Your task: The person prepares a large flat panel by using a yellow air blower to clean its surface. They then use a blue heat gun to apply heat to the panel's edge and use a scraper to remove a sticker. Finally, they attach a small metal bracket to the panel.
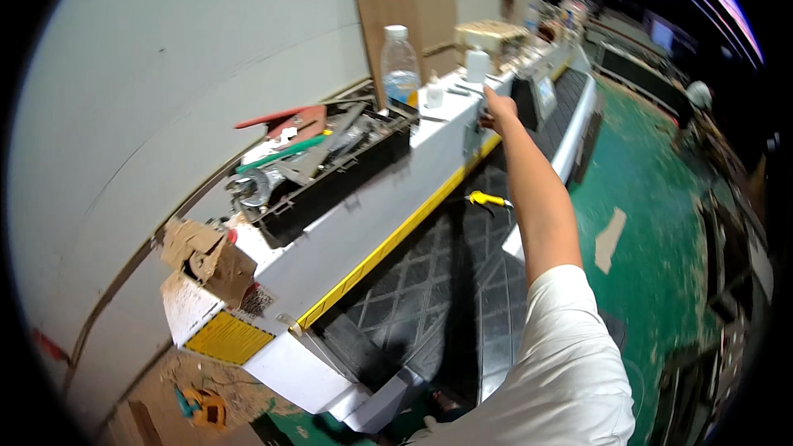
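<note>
My right arm, in a white sleeve, stretches forward from the lower right. At its end, my right hand (497, 109) is at the edge of a long white ledge (446, 113), its fingers curled. Blur hides what they hold, if anything. Close by on the ledge are a white bottle (477, 65), a small white dropper bottle (434, 92) and a thin dark rod (467, 90). A yellow-handled tool (487, 198) lies below the hand on the black ribbed treads (396, 268). My left hand is not in view.
A black toolbox (334, 186) full of hand tools sits on the ledge, beside a clear plastic bottle (401, 66). Torn cardboard (206, 260) rests at the near end. A yellow strip (388, 244) edges the treads. Green floor (644, 198) lies to the right.
</note>
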`<action>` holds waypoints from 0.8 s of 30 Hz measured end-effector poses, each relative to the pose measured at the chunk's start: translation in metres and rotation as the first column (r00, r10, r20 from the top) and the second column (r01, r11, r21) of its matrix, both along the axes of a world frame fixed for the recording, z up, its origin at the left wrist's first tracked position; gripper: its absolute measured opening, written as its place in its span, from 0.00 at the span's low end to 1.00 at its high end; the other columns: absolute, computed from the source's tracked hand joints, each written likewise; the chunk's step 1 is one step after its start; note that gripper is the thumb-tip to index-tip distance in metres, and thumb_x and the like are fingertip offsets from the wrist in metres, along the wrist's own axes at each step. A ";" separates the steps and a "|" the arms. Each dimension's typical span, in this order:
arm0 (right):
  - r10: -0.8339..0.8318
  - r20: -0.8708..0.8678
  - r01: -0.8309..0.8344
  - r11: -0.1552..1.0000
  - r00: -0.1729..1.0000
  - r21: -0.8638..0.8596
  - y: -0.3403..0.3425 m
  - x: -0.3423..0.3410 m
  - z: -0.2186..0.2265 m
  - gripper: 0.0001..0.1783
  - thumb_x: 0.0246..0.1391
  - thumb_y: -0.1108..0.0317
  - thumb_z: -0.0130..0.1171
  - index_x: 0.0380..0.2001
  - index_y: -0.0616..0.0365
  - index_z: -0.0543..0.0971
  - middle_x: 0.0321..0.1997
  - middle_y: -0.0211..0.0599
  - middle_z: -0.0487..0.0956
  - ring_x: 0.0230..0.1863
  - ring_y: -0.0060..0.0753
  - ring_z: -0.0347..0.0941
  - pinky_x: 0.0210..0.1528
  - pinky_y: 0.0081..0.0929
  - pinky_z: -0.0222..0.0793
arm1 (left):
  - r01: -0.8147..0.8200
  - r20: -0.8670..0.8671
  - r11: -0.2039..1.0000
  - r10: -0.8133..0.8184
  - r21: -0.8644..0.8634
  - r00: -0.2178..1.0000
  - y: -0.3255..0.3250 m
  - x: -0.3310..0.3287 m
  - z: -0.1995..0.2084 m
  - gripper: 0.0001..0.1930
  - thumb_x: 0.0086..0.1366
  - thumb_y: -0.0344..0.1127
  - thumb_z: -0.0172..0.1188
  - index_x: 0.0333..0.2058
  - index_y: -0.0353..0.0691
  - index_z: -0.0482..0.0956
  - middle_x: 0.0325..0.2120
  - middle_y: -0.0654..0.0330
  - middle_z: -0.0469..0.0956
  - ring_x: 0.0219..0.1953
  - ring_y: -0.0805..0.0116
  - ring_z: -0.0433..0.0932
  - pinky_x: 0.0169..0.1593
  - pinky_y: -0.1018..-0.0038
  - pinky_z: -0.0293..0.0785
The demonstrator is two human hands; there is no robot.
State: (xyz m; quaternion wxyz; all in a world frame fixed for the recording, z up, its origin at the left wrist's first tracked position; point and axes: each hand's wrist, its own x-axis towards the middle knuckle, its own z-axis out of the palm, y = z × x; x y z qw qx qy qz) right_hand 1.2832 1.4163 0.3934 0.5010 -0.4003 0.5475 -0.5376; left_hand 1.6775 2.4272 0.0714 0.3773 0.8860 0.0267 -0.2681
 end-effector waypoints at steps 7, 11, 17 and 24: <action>0.071 -0.157 -0.088 0.991 0.985 -0.103 -0.083 0.019 -0.032 0.15 0.52 0.58 0.65 0.23 0.58 0.75 0.19 0.34 0.72 0.15 0.30 0.66 0.17 0.31 0.62 | -0.096 0.180 0.987 0.072 0.126 0.981 0.127 -0.075 -0.053 0.22 0.72 0.46 0.57 0.57 0.38 0.75 0.26 0.60 0.74 0.24 0.72 0.71 0.31 0.72 0.75; 0.303 -0.192 -0.357 0.836 0.933 -0.416 -0.075 -0.064 -0.034 0.23 0.65 0.46 0.49 0.49 0.51 0.80 0.47 0.38 0.83 0.46 0.33 0.78 0.47 0.37 0.71 | -0.259 0.115 0.964 0.264 -0.058 0.958 0.102 -0.105 -0.064 0.16 0.67 0.45 0.61 0.28 0.38 0.77 0.15 0.58 0.72 0.17 0.66 0.71 0.23 0.67 0.69; 0.371 0.248 -0.255 0.882 0.895 -0.397 0.099 -0.184 -0.215 0.18 0.58 0.64 0.53 0.50 0.60 0.72 0.53 0.53 0.76 0.50 0.45 0.76 0.53 0.46 0.76 | -0.333 0.330 0.905 0.240 0.263 0.913 0.074 -0.056 0.002 0.27 0.63 0.59 0.60 0.35 0.34 0.84 0.26 0.49 0.84 0.29 0.56 0.84 0.40 0.62 0.78; 0.696 0.451 -0.827 0.433 0.559 0.358 0.628 0.095 -0.252 0.21 0.56 0.75 0.58 0.54 0.59 0.70 0.31 0.30 0.75 0.29 0.25 0.73 0.31 0.23 0.71 | -0.331 -0.127 0.919 0.362 0.214 0.923 0.156 -0.017 -0.105 0.25 0.60 0.58 0.63 0.34 0.37 0.86 0.24 0.54 0.84 0.27 0.64 0.85 0.41 0.64 0.80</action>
